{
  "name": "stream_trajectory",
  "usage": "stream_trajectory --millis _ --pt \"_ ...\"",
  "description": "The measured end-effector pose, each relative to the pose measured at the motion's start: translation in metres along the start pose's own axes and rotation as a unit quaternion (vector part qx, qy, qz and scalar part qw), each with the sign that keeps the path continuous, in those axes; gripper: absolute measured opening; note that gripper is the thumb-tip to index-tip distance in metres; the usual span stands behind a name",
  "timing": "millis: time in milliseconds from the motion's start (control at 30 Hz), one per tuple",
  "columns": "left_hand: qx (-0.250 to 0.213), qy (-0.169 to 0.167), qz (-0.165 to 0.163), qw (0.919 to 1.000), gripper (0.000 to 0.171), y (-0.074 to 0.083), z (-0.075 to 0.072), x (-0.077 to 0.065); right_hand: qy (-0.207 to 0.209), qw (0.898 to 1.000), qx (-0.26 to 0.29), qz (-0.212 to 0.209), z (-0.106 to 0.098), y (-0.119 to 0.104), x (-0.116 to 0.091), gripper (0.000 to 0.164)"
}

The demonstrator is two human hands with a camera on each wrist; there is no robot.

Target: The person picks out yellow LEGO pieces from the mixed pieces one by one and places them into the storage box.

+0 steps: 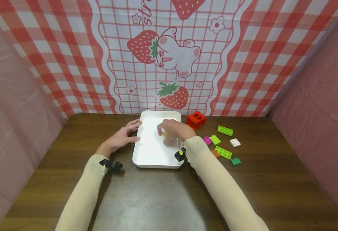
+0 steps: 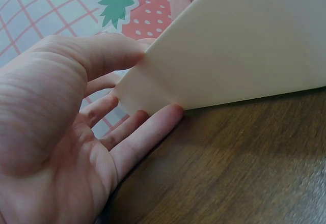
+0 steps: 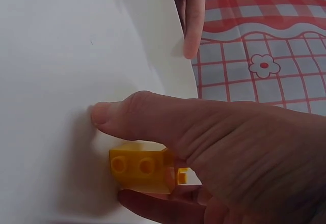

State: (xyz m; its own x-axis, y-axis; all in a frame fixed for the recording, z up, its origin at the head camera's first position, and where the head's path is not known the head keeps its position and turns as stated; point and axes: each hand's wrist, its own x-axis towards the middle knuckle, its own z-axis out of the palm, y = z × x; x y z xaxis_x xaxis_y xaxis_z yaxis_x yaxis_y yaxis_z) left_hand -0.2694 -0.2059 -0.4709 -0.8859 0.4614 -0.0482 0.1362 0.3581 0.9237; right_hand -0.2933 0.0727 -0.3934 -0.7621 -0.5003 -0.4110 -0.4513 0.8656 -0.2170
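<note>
My left hand point(image 1: 121, 138) is at the left side of a white tray point(image 1: 150, 160). In the left wrist view, its fingertips point(image 2: 170, 113) touch the tray's outer wall, thumb near the rim. My right hand point(image 1: 174, 130) reaches down inside the tray's right half. In the right wrist view, a yellow building block point(image 3: 140, 169) with round studs sits between the thumb and fingers of that hand. The thumb is extended, with a gap showing between its tip and the block. Part of the block's far end is hidden by the hand.
A red block with openings point(image 1: 196, 120) stands just right of the tray. Farther right lie light green bricks point(image 1: 225, 130), a magenta brick point(image 1: 207, 140), an orange brick point(image 1: 215, 153), a white brick point(image 1: 235, 142) and a dark green brick point(image 1: 235, 161). A strawberry-print cloth point(image 1: 172, 54) hangs behind the table.
</note>
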Motion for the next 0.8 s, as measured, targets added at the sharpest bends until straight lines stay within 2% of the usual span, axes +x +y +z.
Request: stream_trajectory --millis 333,800 --pt "-0.001 -0.003 0.003 1.0 0.082 0.0002 -0.0005 -0.0003 0.0 1.0 -0.005 0.001 0.0002 0.0002 -0.0013 0.027" --pt "0.001 -0.001 0.003 1.0 0.083 -0.0008 -0.001 0.0 -0.039 0.999 -0.009 -0.007 -0.0089 0.0011 -0.0031 0.037"
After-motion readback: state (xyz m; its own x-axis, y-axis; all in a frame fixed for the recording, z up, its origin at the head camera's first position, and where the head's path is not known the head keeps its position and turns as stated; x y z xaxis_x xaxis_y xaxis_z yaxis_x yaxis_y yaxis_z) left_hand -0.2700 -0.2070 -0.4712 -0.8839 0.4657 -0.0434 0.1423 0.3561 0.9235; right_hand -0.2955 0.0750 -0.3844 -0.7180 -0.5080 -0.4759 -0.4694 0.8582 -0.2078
